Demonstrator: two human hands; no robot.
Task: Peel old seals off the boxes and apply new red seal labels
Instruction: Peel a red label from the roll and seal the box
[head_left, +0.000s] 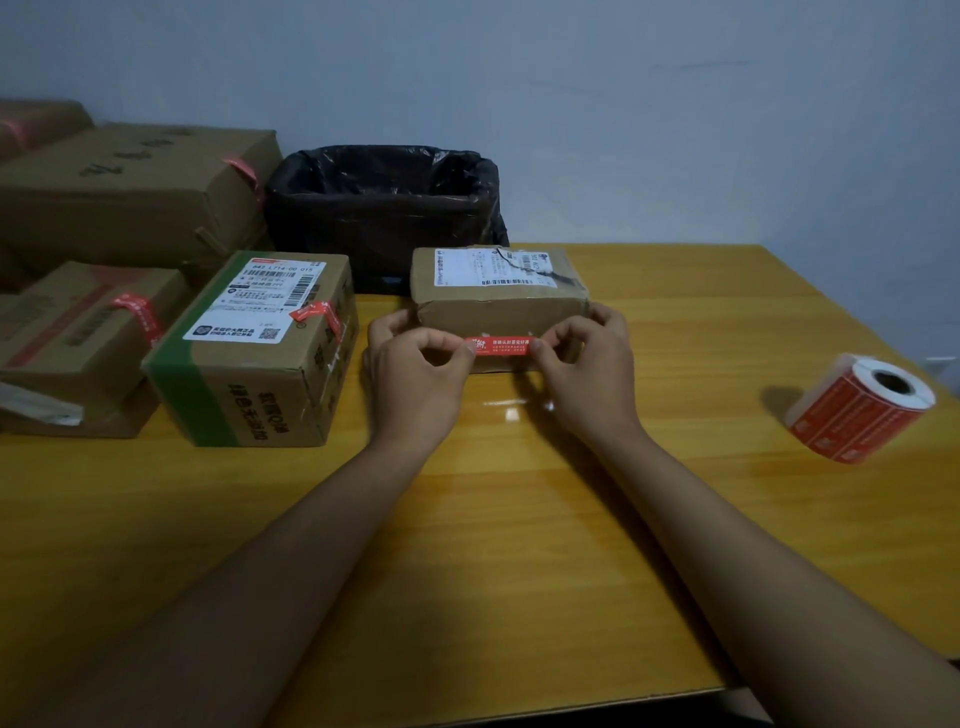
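A red seal label (500, 346) is stretched flat between two hands, right in front of a small brown box (498, 301). The left hand (415, 371) pinches the left end of the label with its thumb and finger. The right hand (582, 364) pinches the right end the same way. The label has white writing on it. It is at the front side of the small box, low down, but I cannot tell if it is stuck on or just held close. The other fingers of both hands curl around the ends of the box.

The small box sits on a yellow wooden table (519, 519). It has a white paper with bars and a black scribble on its top.

Just behind the small box is a bin with a black bag (384, 208) in it.

To the left is a bigger box (254, 353) with green tape around one end. It has white papers on top and a crinkly red seal (317, 314) folded over its top edge. Farther left is a flat box (83, 332) with a red seal over it too. Behind these is a long box (135, 192), also with a red seal on its edge.

Far off to the right, well apart from the hands, a roll of red labels (862, 408) lies on its side on the table. Its hole looks up and to the right.
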